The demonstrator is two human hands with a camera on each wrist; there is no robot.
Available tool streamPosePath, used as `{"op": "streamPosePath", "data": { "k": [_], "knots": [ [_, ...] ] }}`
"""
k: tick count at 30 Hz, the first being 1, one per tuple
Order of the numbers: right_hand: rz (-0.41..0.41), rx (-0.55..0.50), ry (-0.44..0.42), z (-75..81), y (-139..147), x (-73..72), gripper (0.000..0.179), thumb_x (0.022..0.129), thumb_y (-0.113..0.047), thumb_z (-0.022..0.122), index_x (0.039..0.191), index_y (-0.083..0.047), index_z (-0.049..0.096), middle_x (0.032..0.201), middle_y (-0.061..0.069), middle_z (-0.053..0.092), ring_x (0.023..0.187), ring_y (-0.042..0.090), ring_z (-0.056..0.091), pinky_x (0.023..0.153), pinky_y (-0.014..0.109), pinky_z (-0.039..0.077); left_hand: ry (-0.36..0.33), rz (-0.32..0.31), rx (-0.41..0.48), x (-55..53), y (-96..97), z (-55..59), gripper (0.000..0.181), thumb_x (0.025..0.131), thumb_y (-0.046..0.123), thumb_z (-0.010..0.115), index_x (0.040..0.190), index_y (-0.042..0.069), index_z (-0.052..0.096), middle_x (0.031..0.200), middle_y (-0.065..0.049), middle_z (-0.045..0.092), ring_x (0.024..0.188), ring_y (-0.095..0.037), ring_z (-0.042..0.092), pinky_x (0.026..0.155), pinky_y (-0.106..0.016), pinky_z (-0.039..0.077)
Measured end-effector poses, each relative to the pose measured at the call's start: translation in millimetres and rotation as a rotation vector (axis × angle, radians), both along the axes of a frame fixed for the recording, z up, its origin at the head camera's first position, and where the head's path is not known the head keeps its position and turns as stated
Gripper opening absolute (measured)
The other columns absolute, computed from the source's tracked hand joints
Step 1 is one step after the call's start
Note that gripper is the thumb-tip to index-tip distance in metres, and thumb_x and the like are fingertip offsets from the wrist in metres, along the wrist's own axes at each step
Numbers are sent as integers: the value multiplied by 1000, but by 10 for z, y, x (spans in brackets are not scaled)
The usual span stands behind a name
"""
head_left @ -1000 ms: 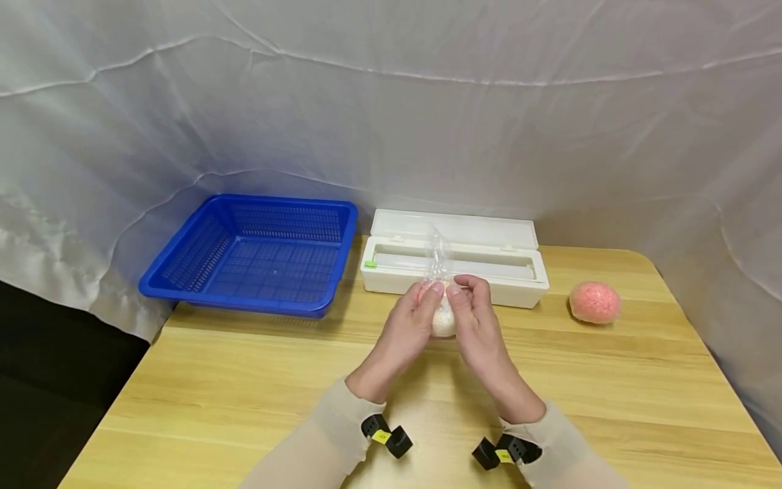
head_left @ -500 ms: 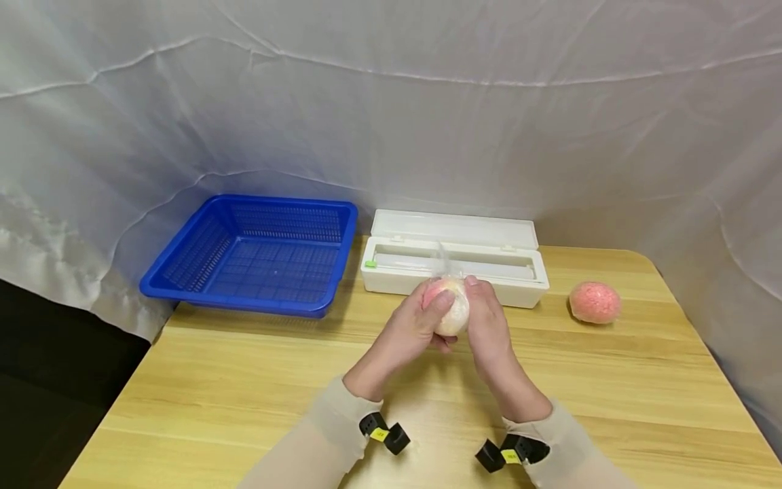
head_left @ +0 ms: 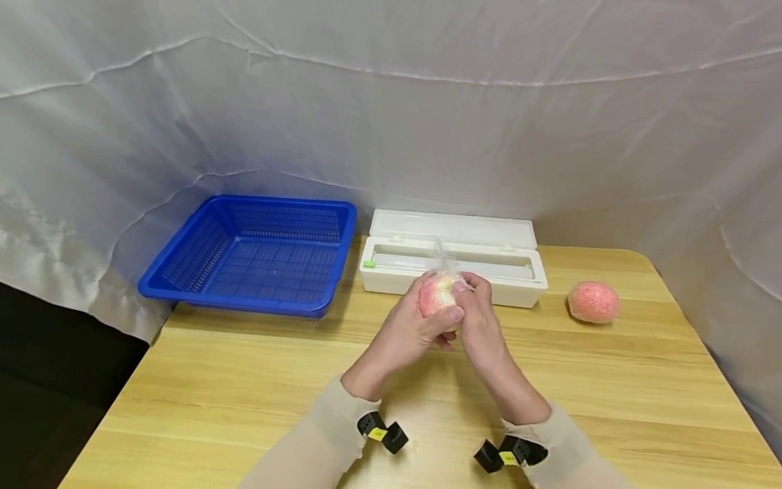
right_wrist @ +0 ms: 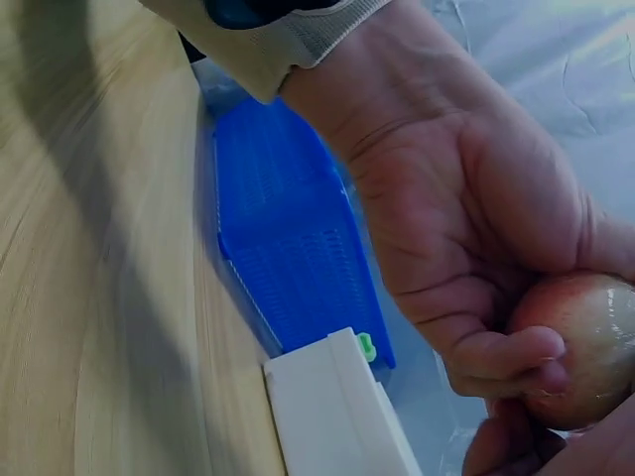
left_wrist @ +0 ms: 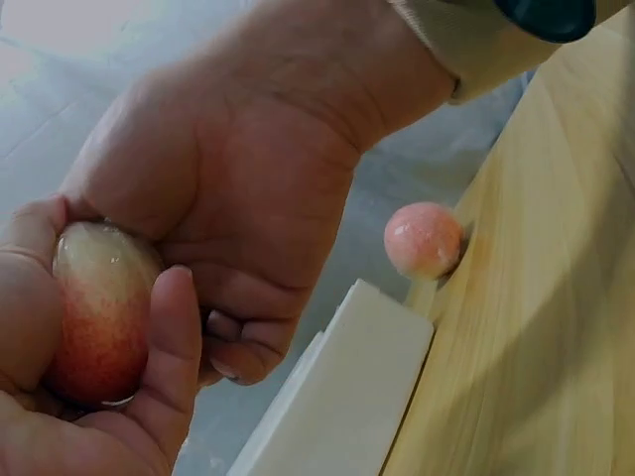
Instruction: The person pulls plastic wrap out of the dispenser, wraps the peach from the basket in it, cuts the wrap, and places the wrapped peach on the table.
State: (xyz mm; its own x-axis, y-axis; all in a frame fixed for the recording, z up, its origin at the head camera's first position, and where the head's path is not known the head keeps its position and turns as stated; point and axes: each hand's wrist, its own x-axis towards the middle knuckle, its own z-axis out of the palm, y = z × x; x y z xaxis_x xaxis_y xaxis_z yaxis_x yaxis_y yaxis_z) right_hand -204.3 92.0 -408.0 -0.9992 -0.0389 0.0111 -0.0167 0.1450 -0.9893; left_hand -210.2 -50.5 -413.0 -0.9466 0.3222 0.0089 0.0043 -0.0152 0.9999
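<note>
Between my two hands is a peach (head_left: 436, 293), pink on one side and cream on the other, wrapped in clear glossy film. A loose tuft of film (head_left: 444, 257) rises above it. My left hand (head_left: 408, 324) cups the peach from the left, its thumb across the near side. From the right, my right hand (head_left: 480, 326) grips it, thumb pressed on its upper face. Both hands are held above the table. In the left wrist view the peach (left_wrist: 99, 317) shows cream shading into red, the right hand (left_wrist: 248, 178) behind it.
Behind the hands a white film box (head_left: 519, 297) lies with its lid up, a green tab at its left end. A blue basket (head_left: 265, 303) stands back left. Another pink peach (head_left: 594, 302) sits right on the wooden table (head_left: 263, 394). Pale curtains hang behind.
The peach has turned within my hands, bringing its pink side into view where mostly white showed before. My thumbs have shifted over it. The box, basket and other peach have stayed put.
</note>
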Motion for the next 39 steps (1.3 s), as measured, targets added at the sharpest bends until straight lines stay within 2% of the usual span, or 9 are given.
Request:
{"op": "streamPosePath", "data": {
  "k": [7, 12, 14, 17, 23, 26, 32, 35, 39],
  "knots": [
    [118, -305, -47, 43, 133, -74, 50, 109, -24, 44, 152, -6, 26, 137, 10, 53, 117, 14, 58, 101, 25, 46, -75, -58, 89, -34, -131, 60, 110, 96, 45, 76, 170, 17, -1, 157, -20, 46, 109, -31, 73, 97, -41, 61],
    [232, -478, 99, 40, 277, -76, 27, 109, -13, 41, 135, -13, 38, 125, -3, 61, 111, 8, 63, 99, 23, 49, -143, -200, 296, -69, -182, 90, 77, 109, 56, 43, 162, 1, 31, 150, -31, 53, 119, -33, 71, 104, -44, 57],
    [238, -438, 156, 38, 303, -80, 24, 110, -10, 41, 133, -13, 44, 123, -5, 63, 113, 8, 60, 101, 23, 48, -164, -210, 320, -76, -186, 104, 66, 114, 48, 37, 158, 0, 41, 147, -33, 55, 117, -32, 72, 103, -42, 57],
    [149, -300, 217, 46, 315, -97, 26, 109, -6, 48, 133, -4, 55, 120, -6, 64, 111, 8, 60, 97, 23, 51, -122, -116, 310, -89, -189, 118, 52, 115, 31, 44, 157, 1, 42, 148, -31, 55, 113, -27, 73, 101, -41, 59],
    [68, -86, 199, 59, 265, -101, 35, 105, -6, 61, 138, 7, 58, 121, 8, 65, 96, 8, 65, 84, 23, 60, 9, 167, 11, -76, -205, 134, 65, 94, 27, 82, 151, 18, 52, 151, -8, 53, 110, -21, 71, 91, -34, 60],
    [117, -101, 151, 46, 243, -112, 40, 105, -7, 63, 141, 8, 54, 124, 14, 64, 96, 8, 69, 85, 27, 62, 16, 150, -56, -66, -234, 147, 66, 92, 30, 84, 150, 22, 53, 149, -5, 55, 116, -21, 68, 93, -35, 58],
    [176, -222, 55, 56, 304, -163, 56, 104, -1, 62, 152, 4, 35, 138, 22, 60, 107, 10, 71, 94, 30, 61, -44, 7, 148, -123, -328, 150, 55, 107, 14, 62, 157, 12, 40, 145, -25, 55, 118, -27, 66, 104, -45, 57],
    [63, -156, 151, 109, 379, -168, 62, 100, 2, 67, 154, -1, 36, 131, 13, 61, 104, 6, 67, 91, 22, 58, -87, 41, 195, -144, -382, 132, 58, 103, 8, 66, 154, 10, 39, 143, -26, 54, 114, -26, 67, 98, -41, 61],
    [-207, -20, 422, 181, 506, -150, 49, 93, 9, 72, 139, 2, 57, 104, 1, 55, 90, 9, 57, 78, 14, 48, -102, 108, 125, -143, -461, 94, 60, 97, 8, 72, 150, 9, 44, 137, -24, 54, 108, -27, 67, 91, -37, 63]
  ]
}}
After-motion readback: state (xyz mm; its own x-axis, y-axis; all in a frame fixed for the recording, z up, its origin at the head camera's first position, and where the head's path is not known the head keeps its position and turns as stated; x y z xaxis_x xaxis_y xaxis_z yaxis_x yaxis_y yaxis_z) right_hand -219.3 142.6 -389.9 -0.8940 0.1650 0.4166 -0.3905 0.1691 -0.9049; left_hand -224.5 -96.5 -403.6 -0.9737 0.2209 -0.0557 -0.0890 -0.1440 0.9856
